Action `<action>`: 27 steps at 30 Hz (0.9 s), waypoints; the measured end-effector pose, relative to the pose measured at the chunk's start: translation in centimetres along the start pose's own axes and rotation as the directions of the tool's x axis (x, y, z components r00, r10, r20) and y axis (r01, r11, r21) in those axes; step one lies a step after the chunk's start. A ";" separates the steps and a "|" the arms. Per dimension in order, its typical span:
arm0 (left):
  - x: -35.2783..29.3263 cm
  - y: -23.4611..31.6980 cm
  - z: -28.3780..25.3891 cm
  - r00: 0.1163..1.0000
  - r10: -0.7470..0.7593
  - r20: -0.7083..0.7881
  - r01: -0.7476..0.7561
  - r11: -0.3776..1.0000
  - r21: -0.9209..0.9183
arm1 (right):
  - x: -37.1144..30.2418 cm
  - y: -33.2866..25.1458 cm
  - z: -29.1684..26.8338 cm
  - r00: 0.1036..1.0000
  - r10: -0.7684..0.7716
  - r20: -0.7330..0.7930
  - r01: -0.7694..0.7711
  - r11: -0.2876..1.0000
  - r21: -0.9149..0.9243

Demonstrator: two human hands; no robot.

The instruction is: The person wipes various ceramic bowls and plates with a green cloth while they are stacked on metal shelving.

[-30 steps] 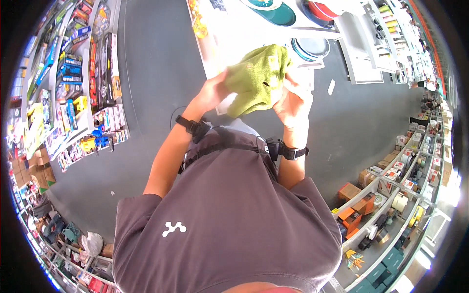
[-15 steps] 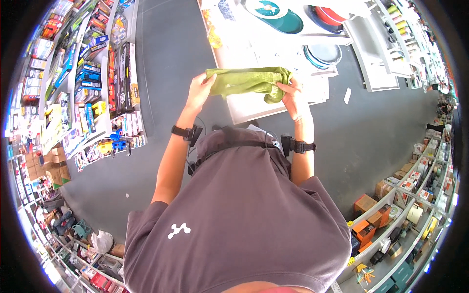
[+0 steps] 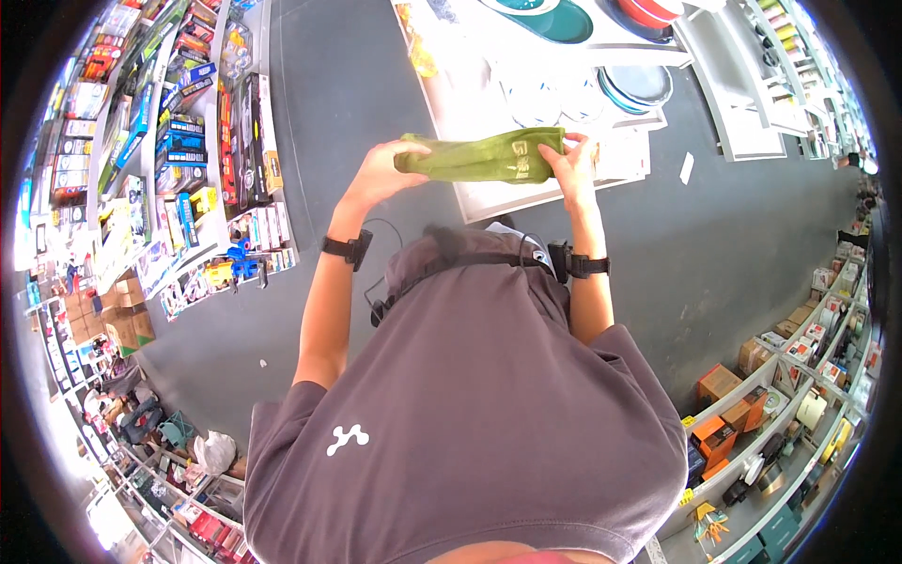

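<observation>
A strip of folded green cloth with pale printing near its right end is stretched level between my two hands, above the near edge of a white display stand. My left hand grips its left end, with the thumb along the front. At the other end, my right hand pinches the cloth between thumb and fingers near its upper right corner. What kind of cloth article it is, I cannot tell.
On the white display stand are blue-rimmed plates, a dark green oval dish and a red bowl. Shelves of boxed goods stand at left, and low shelves with boxes at lower right. A white paper lies on the grey floor.
The loose bunched part at the cloth's right end is now gathered flat, leaving a narrower, neater strip. My right hand has shifted up and slightly right along it. The view has turned slightly.
</observation>
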State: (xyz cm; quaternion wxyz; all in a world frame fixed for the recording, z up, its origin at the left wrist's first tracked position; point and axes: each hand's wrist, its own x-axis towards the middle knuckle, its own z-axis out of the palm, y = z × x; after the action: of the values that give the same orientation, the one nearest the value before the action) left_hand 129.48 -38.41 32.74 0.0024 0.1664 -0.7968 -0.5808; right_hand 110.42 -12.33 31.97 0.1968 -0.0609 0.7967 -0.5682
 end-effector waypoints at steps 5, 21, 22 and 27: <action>0.0 1.7 -0.8 0.998 0.053 -0.046 -0.046 0.991 0.129 | -0.2 0.0 -1.0 0.965 -0.078 0.249 0.059 0.995 0.083; 0.5 2.6 -5.7 0.917 0.393 0.060 -0.349 0.722 0.598 | -0.2 -1.8 -2.9 0.611 -0.701 0.367 0.773 0.428 -0.469; 0.3 3.4 -5.9 0.957 0.284 0.048 -0.284 0.900 0.331 | -0.1 -2.9 -3.4 0.744 -0.527 0.412 0.651 0.711 -0.266; -0.6 5.0 -6.2 0.981 0.194 -0.021 -0.195 0.969 -0.155 | 0.9 -2.4 -3.8 0.810 -0.278 0.516 0.291 0.955 0.057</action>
State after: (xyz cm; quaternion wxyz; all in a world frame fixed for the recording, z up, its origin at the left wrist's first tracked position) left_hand 129.96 -42.67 39.52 0.0746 0.0887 -0.7613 -0.6379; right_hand 107.89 -10.13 35.07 0.3159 -0.3325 0.7028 -0.5438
